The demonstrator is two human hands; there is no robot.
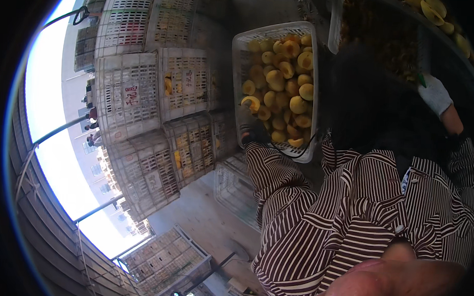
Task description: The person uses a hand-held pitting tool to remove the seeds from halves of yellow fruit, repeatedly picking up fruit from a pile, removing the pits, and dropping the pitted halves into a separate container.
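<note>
A white plastic crate (314, 93) full of yellow peach halves (276, 80) stands in front of me. At its left side is my left hand (245, 118), dim and smeared, with a cut peach half (250, 103) at its fingertips. The hand looks closed on that half, though the fingers are hard to make out. My right hand (435, 95), in a white glove, is off to the right. Its fingers are closed around something small and green (422, 80), whose kind I cannot tell. Both arms wear striped sleeves, and a dark area hides what lies between them.
Stacked white crates (126, 94), several with yellow fruit showing through the slots, rise at the left. A dark container (379, 30) of brownish bits lies beyond my right hand, with more yellow fruit pieces (434, 11) past it. Another pale crate (234, 187) rests on the floor.
</note>
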